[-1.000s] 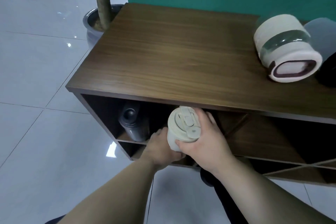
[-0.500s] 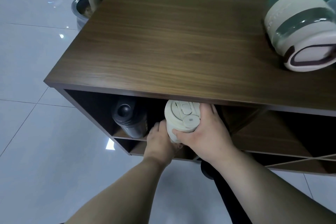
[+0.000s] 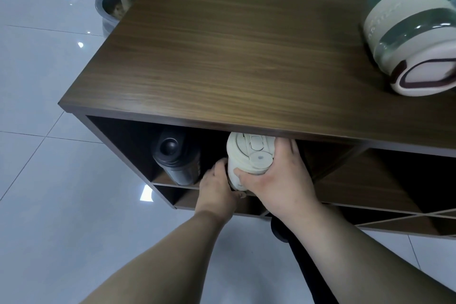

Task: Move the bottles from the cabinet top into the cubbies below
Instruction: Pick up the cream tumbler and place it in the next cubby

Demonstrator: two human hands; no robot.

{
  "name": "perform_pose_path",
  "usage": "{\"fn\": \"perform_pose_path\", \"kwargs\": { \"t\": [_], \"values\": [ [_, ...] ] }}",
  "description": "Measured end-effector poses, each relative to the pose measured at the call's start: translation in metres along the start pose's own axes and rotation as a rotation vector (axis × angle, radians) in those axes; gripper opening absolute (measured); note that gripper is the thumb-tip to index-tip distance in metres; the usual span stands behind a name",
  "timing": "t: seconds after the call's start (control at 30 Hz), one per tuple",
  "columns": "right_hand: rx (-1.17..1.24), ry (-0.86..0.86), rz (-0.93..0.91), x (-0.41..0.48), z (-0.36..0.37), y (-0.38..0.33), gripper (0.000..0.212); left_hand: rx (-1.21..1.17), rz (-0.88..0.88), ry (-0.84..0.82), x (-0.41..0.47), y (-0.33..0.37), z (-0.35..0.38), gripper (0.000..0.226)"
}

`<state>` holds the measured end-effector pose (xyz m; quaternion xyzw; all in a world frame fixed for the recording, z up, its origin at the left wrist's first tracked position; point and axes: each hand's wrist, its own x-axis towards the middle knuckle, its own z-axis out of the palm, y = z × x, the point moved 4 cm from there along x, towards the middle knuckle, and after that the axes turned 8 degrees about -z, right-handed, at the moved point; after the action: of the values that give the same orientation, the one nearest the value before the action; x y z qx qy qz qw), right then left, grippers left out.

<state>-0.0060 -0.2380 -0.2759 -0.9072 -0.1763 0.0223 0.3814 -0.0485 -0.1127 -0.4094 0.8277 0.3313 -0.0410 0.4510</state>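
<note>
Gripping a cream bottle [image 3: 249, 155] from both sides, the two hands hold it at the mouth of the upper cubby, just under the front edge of the cabinet top [image 3: 234, 57]. Head view: the right hand [image 3: 278, 180] wraps the bottle's right side, fingers curled round the lid end, thumb across the lower front. The left hand [image 3: 217, 187] is closed against the bottle's lower left side, its fingertips hidden behind the body. The lid faces outward; the rest of the body is tucked under the top. A dark bottle [image 3: 175, 160] lies in the same cubby, to the left, apart from the cream one. A large cream jug [image 3: 407, 39] lies on its side at the right edge of the cabinet top
</note>
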Motion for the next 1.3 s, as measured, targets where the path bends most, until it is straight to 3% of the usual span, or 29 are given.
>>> {"fn": "perform_pose_path", "kwargs": {
  "t": [0.37, 0.73, 1.03, 1.13, 1.2, 1.3],
  "values": [
    [-0.007, 0.100, 0.030, -0.006, 0.004, -0.004, 0.090, 0.066, 0.045, -0.041, 0.001, 0.002, -0.001, 0.063],
    [-0.008, 0.092, 0.040, -0.007, 0.005, -0.004, 0.089, 0.120, 0.056, -0.060, 0.003, 0.002, -0.001, 0.067],
    [0.074, 0.012, 0.102, -0.013, -0.001, 0.008, 0.096, 0.042, 0.032, -0.086, -0.002, 0.001, -0.006, 0.098],
    [0.071, -0.039, 0.128, -0.020, -0.005, 0.018, 0.114, 0.031, 0.004, -0.136, -0.009, 0.001, -0.013, 0.108],
    [0.083, -0.084, 0.159, -0.027, -0.008, 0.022, 0.121, -0.008, 0.005, -0.180, -0.014, 0.001, -0.020, 0.100],
    [0.119, -0.133, 0.194, -0.041, -0.016, 0.028, 0.107, -0.003, 0.004, -0.231, -0.032, 0.011, -0.037, 0.073]
  ]
}}
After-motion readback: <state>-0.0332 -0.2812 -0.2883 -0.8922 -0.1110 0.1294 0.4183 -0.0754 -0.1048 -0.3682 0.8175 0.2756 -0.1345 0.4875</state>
